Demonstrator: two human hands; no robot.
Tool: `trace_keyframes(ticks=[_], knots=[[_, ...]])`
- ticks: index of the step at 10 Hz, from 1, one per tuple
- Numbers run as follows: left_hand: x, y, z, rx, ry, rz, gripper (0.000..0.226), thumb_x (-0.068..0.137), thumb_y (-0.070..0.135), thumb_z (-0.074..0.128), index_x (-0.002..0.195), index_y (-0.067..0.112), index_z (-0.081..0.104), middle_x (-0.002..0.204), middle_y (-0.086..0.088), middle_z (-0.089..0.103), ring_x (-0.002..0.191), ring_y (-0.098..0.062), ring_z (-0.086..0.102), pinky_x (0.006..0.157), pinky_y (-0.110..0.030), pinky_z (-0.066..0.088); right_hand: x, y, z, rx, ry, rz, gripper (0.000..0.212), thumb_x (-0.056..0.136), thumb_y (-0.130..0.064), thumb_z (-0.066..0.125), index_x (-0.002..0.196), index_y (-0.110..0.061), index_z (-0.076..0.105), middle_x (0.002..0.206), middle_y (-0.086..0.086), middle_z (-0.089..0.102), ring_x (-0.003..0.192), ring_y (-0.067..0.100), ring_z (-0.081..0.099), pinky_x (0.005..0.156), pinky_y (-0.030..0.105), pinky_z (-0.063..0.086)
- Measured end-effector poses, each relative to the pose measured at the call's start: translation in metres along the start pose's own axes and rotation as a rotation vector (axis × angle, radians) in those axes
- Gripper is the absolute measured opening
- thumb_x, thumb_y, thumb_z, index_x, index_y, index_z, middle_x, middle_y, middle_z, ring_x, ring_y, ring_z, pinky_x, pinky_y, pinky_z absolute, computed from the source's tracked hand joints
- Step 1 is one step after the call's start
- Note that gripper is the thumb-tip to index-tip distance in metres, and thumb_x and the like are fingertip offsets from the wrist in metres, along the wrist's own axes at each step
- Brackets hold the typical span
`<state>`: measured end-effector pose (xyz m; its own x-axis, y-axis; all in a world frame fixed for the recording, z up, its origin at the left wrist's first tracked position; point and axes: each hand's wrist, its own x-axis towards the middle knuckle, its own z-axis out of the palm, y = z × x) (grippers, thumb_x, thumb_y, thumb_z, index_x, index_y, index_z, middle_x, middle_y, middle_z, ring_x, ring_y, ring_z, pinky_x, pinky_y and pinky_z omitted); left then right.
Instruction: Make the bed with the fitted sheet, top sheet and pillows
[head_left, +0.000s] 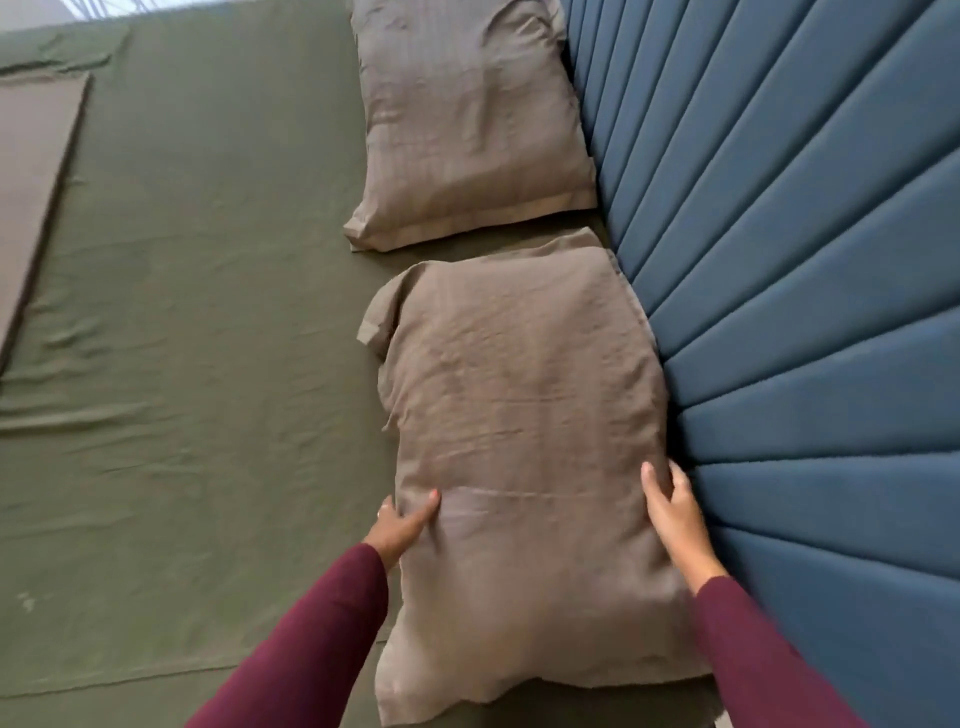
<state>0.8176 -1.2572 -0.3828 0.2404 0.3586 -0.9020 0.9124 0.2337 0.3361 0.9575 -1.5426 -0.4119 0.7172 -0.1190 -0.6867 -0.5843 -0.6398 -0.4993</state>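
Left hand (402, 527) and right hand (675, 512), apart, grip opposite edges of a crumpled taupe near pillow (524, 436) on the wrinkled olive sheet (208, 312), against the channel-tufted blue headboard (805, 260); a matching far pillow (467, 124) lies beyond.

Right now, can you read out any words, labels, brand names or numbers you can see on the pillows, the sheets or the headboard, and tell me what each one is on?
No readable text anywhere in this view.
Near pillow, held at its sides by the left hand and right hand: plain brown fabric, no tag showing.
Far pillow: faint woven stripes only, no lettering.
Green sheet: plain.
Blue padded headboard: plain panels, no label.
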Motion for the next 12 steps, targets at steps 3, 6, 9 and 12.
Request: trace_keyframes(ticks=[3,6,9,12], knots=[[-0.017,-0.045,0.004,0.204,-0.120,-0.168,0.138,0.033,0.100,0.046,0.138,0.009,0.049,0.142,-0.007,0.048,0.129,-0.024,0.046,0.107,-0.032,0.034,-0.027,0.039,-0.009,-0.162,-0.067,0.172,0.082,0.089,-0.071,0.028,0.147,-0.014,0.034,0.149,0.013,0.039,0.137,0.036,0.033,0.113,0.045,0.022],[-0.029,-0.056,0.019,0.576,0.000,-0.109,0.063,0.095,0.059,0.031,0.115,0.004,0.054,0.127,-0.016,0.058,0.119,-0.029,0.054,0.094,-0.030,0.039,-0.062,0.059,-0.006,-0.596,-0.041,0.106,0.073,0.094,-0.056,0.036,0.144,-0.004,0.029,0.138,0.024,0.048,0.127,0.037,0.046,0.106,0.041,0.029],[-0.054,-0.055,-0.002,0.676,-0.007,0.130,0.050,0.097,0.048,0.041,0.128,0.009,0.048,0.133,-0.009,0.055,0.122,-0.024,0.052,0.096,-0.028,0.040,-0.066,0.041,0.004,-0.410,0.035,0.114,0.065,0.096,-0.034,0.051,0.146,-0.002,0.026,0.146,0.027,0.035,0.133,0.043,0.034,0.109,0.046,0.025],[-0.099,-0.152,-0.071,0.650,0.000,0.242,0.052,0.095,0.046,0.043,0.132,0.011,0.051,0.132,-0.009,0.056,0.121,-0.023,0.053,0.099,-0.030,0.042,-0.163,0.048,0.047,-0.441,0.029,-0.078,0.060,0.095,-0.025,0.054,0.145,-0.002,0.032,0.148,0.024,0.032,0.136,0.039,0.031,0.112,0.043,0.025]])
